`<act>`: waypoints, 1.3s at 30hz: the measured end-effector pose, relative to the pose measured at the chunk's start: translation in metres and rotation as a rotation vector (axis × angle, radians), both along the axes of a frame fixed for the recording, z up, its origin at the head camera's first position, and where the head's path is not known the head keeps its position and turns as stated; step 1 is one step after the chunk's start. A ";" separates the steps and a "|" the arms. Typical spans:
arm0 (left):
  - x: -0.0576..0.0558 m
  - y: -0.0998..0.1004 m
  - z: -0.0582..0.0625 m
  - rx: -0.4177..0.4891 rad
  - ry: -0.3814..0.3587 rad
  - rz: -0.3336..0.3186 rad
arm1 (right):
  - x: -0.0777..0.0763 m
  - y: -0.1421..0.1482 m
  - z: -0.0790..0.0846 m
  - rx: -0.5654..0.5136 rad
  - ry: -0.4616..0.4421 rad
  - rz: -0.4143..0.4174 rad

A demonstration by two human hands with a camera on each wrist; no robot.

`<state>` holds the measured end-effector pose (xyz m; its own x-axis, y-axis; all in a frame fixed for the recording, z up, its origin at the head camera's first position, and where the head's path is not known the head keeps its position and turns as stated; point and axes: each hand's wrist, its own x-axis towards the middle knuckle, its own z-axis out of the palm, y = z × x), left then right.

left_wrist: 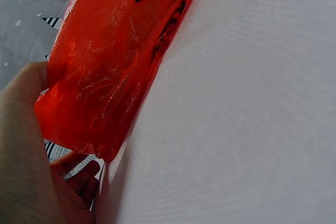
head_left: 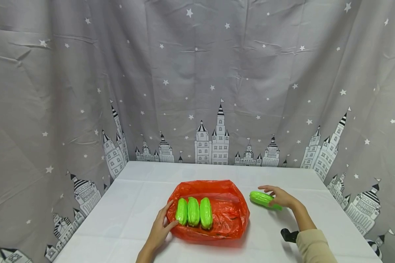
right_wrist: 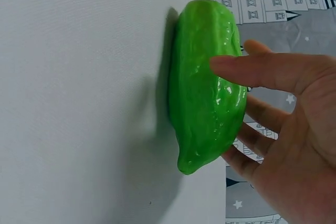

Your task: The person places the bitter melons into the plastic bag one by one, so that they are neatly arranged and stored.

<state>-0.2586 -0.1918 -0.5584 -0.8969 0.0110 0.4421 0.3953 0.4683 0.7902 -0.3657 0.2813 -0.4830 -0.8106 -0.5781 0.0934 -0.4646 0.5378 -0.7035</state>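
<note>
A red plastic bag stands wide open on the table, with three glossy green gourds, ridged like bitter melons, side by side in its left half. My left hand holds the bag's left rim; in the left wrist view the thumb hooks over the bag edge while the other fingers sit loosely below. To the bag's right, one more green gourd lies on the table. Around it my right hand has its fingers spread, the thumb across the near side; whether it touches cannot be told.
The table has a white cover. Beside the right sleeve a black object shows near the wrist. A grey curtain with stars and castles hangs behind and along both sides.
</note>
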 end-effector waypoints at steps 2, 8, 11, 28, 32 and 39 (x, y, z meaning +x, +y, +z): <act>0.000 0.000 0.000 -0.001 0.007 -0.001 | 0.000 0.000 -0.001 0.012 0.010 -0.016; 0.000 0.000 0.000 -0.011 0.014 -0.003 | -0.001 -0.002 -0.007 0.038 0.022 -0.073; 0.000 0.001 -0.001 0.001 0.001 -0.001 | 0.000 -0.003 -0.009 0.034 0.019 -0.091; 0.000 0.001 0.003 0.011 -0.020 -0.010 | 0.017 -0.011 -0.001 -0.118 0.020 -0.285; -0.001 0.000 0.001 -0.008 0.002 -0.001 | 0.023 -0.015 0.006 -0.145 0.054 -0.309; 0.006 0.004 0.012 0.007 -0.008 -0.019 | 0.045 -0.034 0.027 -0.210 0.066 -0.307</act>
